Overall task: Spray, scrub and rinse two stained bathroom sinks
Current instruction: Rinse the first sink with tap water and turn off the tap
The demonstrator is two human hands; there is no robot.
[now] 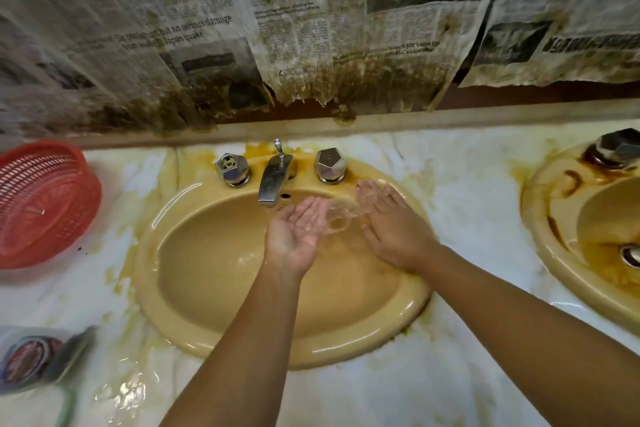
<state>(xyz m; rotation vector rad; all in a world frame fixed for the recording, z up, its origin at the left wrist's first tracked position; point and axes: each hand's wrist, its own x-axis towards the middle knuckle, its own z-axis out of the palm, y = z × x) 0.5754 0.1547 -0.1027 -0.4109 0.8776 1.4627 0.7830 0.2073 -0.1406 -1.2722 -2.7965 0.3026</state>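
A yellow oval sink (194, 274) fills the middle of the view, set in a stained marble counter (460, 184). Its chrome tap (273, 180) stands at the back between two faceted knobs, the left knob (233, 169) and the right knob (330, 164). My left hand (298, 232) is cupped palm up just under the spout, holding nothing. Water splashes off it to the right. My right hand (391, 222) lies palm down with straight fingers on the sink's back right rim, below the right knob. A second yellow sink (554, 218), streaked with brown rust, shows at the right edge.
A red plastic basket (45, 201) sits on the counter at the left. A blurred container (38, 357) lies at the lower left edge. Stained newspaper (242, 28) hangs on the wall above the backsplash. The second sink's knob (618, 147) is at the far right.
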